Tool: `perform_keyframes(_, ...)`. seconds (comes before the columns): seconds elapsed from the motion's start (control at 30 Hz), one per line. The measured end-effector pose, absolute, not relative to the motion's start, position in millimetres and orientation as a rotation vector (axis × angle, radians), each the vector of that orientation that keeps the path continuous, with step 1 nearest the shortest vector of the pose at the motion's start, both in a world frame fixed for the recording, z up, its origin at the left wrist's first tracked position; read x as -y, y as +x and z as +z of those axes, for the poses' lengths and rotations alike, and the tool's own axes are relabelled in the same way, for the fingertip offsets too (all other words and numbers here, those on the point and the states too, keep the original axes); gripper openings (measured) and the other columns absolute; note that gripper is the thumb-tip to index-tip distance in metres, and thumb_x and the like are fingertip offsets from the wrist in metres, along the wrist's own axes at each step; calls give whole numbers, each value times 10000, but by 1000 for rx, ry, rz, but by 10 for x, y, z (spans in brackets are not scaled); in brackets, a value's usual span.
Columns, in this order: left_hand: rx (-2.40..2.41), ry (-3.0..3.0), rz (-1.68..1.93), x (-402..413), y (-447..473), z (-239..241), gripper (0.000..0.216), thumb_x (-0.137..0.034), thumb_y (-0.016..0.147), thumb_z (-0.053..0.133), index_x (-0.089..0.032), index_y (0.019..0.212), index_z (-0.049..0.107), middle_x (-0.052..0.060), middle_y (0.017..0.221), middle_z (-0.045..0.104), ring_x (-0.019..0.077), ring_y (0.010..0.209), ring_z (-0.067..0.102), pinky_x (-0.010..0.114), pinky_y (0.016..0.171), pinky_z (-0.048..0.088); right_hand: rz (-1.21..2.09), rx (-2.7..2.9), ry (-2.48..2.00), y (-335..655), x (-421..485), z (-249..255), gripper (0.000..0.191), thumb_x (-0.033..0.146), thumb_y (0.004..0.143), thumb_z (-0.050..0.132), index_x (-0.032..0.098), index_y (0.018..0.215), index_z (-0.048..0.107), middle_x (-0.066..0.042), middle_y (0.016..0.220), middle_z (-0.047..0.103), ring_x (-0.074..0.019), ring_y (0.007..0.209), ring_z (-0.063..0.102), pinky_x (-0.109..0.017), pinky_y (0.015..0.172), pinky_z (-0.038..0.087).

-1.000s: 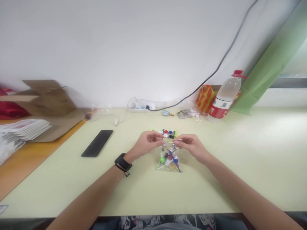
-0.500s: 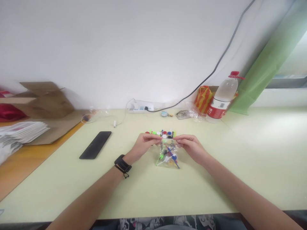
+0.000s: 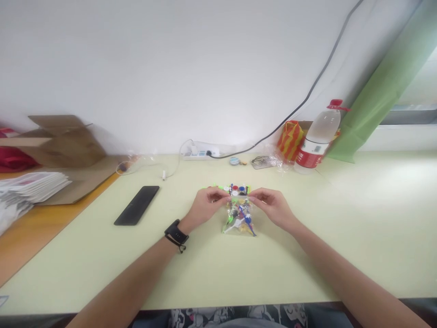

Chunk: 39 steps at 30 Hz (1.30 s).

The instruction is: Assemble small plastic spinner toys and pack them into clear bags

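A small clear plastic bag [image 3: 240, 218] with several coloured plastic pieces inside, blue, white, green and yellow, is held by its top edge in front of me. My left hand [image 3: 206, 205], a black watch [image 3: 176, 232] on its wrist, pinches the top left corner. At the top right corner, my right hand [image 3: 273, 207] pinches between thumb and fingers. Just behind the bag lie more small coloured pieces, among them a red disc [image 3: 235, 187] and a blue disc [image 3: 242, 188]; my hands and the bag partly cover them.
Left on the table [image 3: 191, 278] lies a black phone [image 3: 137, 206]. Along the wall stand a power strip [image 3: 201, 152] and a large bottle [image 3: 317, 141] with a red cap. A cardboard box [image 3: 64, 141] and stacked papers [image 3: 37, 184] are at far left.
Both hands still pinch the bag's top corners. My fingers have curled in more, and the bag's lower end has shifted up slightly in the view.
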State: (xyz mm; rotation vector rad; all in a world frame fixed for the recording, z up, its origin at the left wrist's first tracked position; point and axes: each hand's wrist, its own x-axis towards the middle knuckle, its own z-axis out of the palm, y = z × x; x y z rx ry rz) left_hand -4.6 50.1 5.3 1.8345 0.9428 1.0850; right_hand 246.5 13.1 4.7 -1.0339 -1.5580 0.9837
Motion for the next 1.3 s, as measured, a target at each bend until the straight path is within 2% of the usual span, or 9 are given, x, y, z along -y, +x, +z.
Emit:
perform_keyframes(0.2, -846, 1677, 1064, -507, -55, 45, 240, -367, 841, 805, -148, 932, 768, 90, 925, 778, 204, 850, 720, 320, 807, 580, 1031, 1513, -980, 2473, -129, 46, 254, 449, 866, 764, 202, 924, 747, -44, 810, 726, -193, 759, 667, -324, 704, 548)
perform_keyframes(0.47, -865, 1587, 1056, -486, -68, 94, 175, -293, 857, 778, -171, 968, 838, 84, 912, 789, 206, 876, 730, 295, 820, 575, 1052, 1398, -977, 2501, -134, 27, 192, 386, 835, 770, 216, 901, 830, -26, 729, 719, -178, 726, 633, -320, 718, 527)
perform_keyframes(0.6, -843, 1577, 1050, -489, -58, 65, 203, -311, 824, 819, -159, 958, 828, 86, 938, 782, 203, 887, 724, 296, 830, 572, 1081, 1428, -970, 2483, -120, 31, 200, 396, 823, 795, 197, 838, 813, -44, 781, 737, -187, 751, 642, -320, 717, 526)
perform_keyframes(0.73, -830, 1686, 1045, -500, -36, 41, 336, -325, 829, 820, -175, 1127, 783, 77, 973, 766, 197, 875, 708, 317, 820, 572, 1049, 1480, -994, 2458, -133, 0, 303, 407, 818, 807, 204, 1043, 790, -61, 879, 762, -208, 793, 678, -347, 760, 554)
perform_keyframes(0.8, -874, 1863, 1035, -499, -34, 48, 259, -335, 883, 764, -184, 1091, 788, 72, 949, 754, 185, 848, 681, 301, 769, 550, 949, 1568, -1043, 2450, -141, -18, 312, 410, 855, 770, 207, 1092, 777, -69, 908, 763, -212, 804, 686, -357, 776, 563)
perform_keyframes(0.87, -945, 2028, 1034, -489, -36, 66, 181, -342, 927, 710, -186, 970, 792, 62, 908, 739, 175, 824, 650, 285, 725, 517, 827, 1659, -1080, 2443, -142, -27, 243, 403, 897, 721, 199, 1017, 776, -80, 921, 759, -214, 810, 689, -356, 774, 566)
perform_keyframes(0.97, -984, 2081, 1020, -472, -43, 89, 190, -349, 956, 668, -188, 926, 763, 43, 868, 727, 166, 797, 636, 274, 704, 498, 728, 1723, -1070, 2436, -127, -30, 186, 368, 944, 658, 199, 928, 735, -69, 878, 746, -213, 803, 691, -351, 768, 567)
perform_keyframes(1.13, -917, 1951, 1007, -488, -58, 58, 185, -351, 933, 697, -174, 944, 751, 44, 876, 733, 160, 778, 648, 264, 692, 510, 789, 1701, -999, 2448, -115, -32, 133, 306, 935, 662, 208, 958, 749, -61, 892, 760, -218, 825, 715, -363, 803, 570)
perform_keyframes(1.3, -803, 1756, 1092, -514, -64, 32, 135, -287, 876, 757, -163, 920, 785, 71, 899, 739, 185, 857, 683, 293, 787, 555, 857, 1622, -885, 2490, -141, -20, 159, 267, 900, 677, 235, 950, 824, -71, 896, 754, -215, 828, 698, -348, 752, 562)
